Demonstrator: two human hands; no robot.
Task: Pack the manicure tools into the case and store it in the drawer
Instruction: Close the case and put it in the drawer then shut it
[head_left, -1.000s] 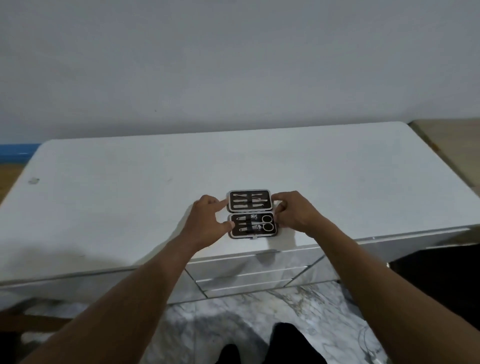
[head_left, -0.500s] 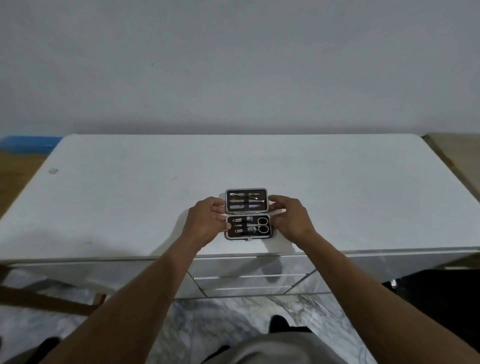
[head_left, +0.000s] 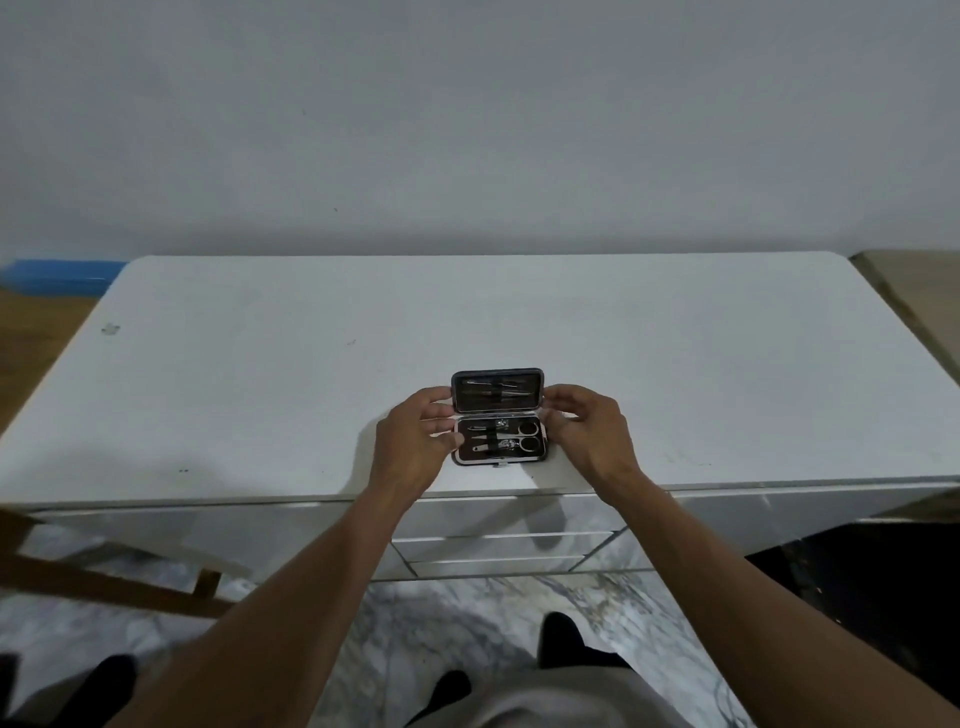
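A small dark manicure case (head_left: 500, 417) lies near the front edge of the white table (head_left: 260, 389), its lid tilted partly up from the base. Metal tools sit strapped in both halves; scissors (head_left: 524, 436) and clippers lie in the near half. My left hand (head_left: 415, 447) grips the case's left side, fingers on the lid's edge and thumb on the base. At the lid's right edge, my right hand (head_left: 587, 436) holds it with its fingertips. Shut drawers (head_left: 498, 545) show in the front below the tabletop.
A plain grey wall stands behind the table. A blue object (head_left: 57, 278) lies on the wooden surface at far left. A wooden frame (head_left: 104, 582) stands below left. Marble floor and my dark shoes show at the bottom.
The lid has risen from lying flat to tilting toward me, with both hands shifting onto its side edges. The camera view has dropped and pulled back slightly.
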